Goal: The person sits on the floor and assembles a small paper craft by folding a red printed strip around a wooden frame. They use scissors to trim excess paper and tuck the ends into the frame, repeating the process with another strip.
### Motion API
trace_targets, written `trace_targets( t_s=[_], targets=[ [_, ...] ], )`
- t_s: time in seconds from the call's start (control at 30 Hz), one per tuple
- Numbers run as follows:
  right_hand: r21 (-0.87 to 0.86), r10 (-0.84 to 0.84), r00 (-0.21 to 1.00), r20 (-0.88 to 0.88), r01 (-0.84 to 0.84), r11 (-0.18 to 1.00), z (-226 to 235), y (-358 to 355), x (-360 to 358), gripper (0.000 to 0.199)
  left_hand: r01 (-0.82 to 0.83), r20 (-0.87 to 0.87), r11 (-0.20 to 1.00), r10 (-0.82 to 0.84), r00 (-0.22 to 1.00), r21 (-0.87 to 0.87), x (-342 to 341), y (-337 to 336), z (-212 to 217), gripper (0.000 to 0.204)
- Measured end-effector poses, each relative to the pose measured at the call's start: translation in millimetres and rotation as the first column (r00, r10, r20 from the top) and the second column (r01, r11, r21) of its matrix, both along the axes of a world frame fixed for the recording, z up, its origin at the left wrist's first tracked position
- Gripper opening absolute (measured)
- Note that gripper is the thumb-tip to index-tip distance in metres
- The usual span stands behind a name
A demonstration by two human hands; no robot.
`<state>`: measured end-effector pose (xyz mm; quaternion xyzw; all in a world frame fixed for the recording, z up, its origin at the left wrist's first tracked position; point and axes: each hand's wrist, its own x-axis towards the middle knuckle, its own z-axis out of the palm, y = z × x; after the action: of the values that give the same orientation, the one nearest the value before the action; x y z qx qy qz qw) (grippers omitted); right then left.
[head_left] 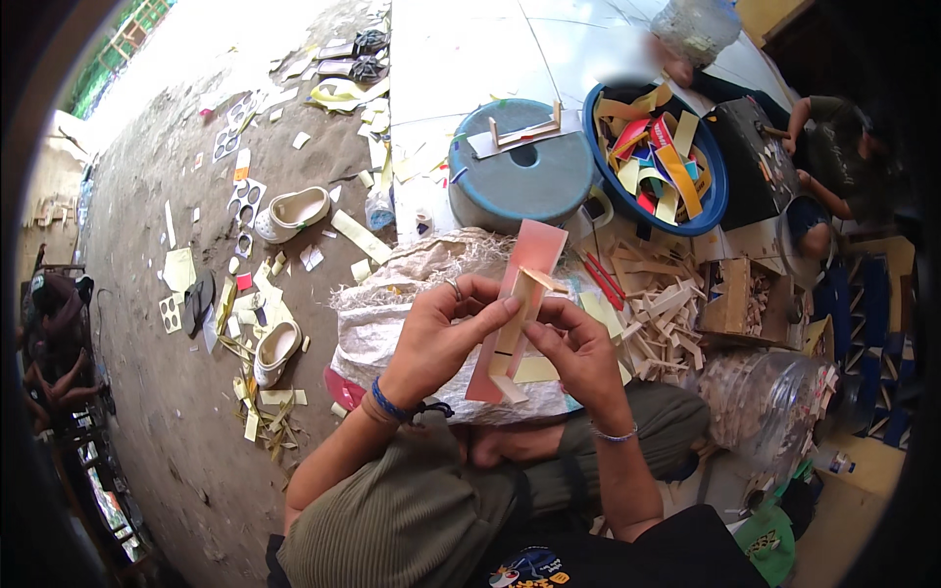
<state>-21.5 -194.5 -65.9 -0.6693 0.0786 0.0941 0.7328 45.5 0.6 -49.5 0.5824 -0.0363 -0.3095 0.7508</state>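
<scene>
We see the left hand (441,328) and right hand (578,348) meeting over the lap, both gripping a small wooden frame (517,333) of thin pale sticks. The left fingers are closed, with the thumb pressed on the frame's upper part; a ring sits on one finger. The right fingers pinch its right edge. Behind the frame, touching it, stands a pink card (524,284), upright and slightly tilted; a yellow slip (537,369) shows just below the right hand.

Under the hands lies a white woven sack (392,314) with frayed edges. To the right is a heap of cut sticks (657,314), beside it a small wooden box (730,294), and nearer us a clear plastic jar (769,397) on its side. Beyond the sack sits a round grey-blue stool (524,176) with sticks on top, and next to it a blue basin (657,157) full of coloured strips. Paper scraps and pale clogs (292,211) litter the ground on the left.
</scene>
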Motion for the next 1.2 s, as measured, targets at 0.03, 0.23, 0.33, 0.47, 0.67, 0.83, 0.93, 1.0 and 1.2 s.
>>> trace_targets(
  t_s=[0.03,0.23,0.33,0.47,0.67,0.83,0.93,1.0,1.2],
  targets=[
    [0.029,-0.003,1.000,-0.003,0.003,1.000,-1.0,1.3,1.8,0.029,-0.017,-0.021,1.000,0.017,1.000,-0.019,2.1,2.7,-2.2,0.024],
    [0.023,-0.024,0.997,-0.074,0.026,0.999,-5.2,-2.8,14.3,0.027,-0.074,-0.149,0.997,0.069,0.986,-0.022,14.6,9.9,-17.9,0.027],
    [-0.152,-0.070,0.997,-0.016,0.067,0.986,-16.2,-16.5,25.7,0.026,-0.092,-0.146,0.996,0.092,0.985,0.004,23.3,6.5,-29.5,0.025],
    [-0.615,-0.170,0.985,0.031,0.152,0.774,-36.6,-51.6,36.4,0.020,-0.122,-0.161,0.991,0.128,0.979,0.051,36.6,1.0,-44.0,0.023],
    [-0.705,-0.097,0.976,-0.197,-0.072,0.706,-62.3,-81.6,4.5,0.020,-0.222,-0.015,0.968,0.225,0.974,0.116,73.3,-0.4,-58.6,0.024],
    [-0.820,-0.198,0.980,-0.034,0.085,0.566,-91.4,-106.7,-13.3,0.018,-0.167,0.129,0.971,0.146,0.981,0.170,102.5,-3.1,-65.0,0.029],
    [-0.884,-0.179,0.984,0.028,0.108,0.455,-111.4,-120.3,-3.5,0.018,-0.117,0.155,0.958,0.078,0.985,0.261,112.9,-7.0,-68.8,0.033],
    [-0.902,-0.154,0.988,0.028,0.091,0.421,-123.1,-125.1,8.5,0.023,-0.087,0.144,0.954,0.047,0.988,0.288,117.5,-9.5,-73.1,0.034],
    [-0.974,-0.138,0.977,-0.160,-0.134,0.180,-158.2,-130.1,48.5,0.036,-0.060,0.116,0.940,0.022,0.993,0.336,120.3,-12.8,-89.5,0.034]
  ],
)
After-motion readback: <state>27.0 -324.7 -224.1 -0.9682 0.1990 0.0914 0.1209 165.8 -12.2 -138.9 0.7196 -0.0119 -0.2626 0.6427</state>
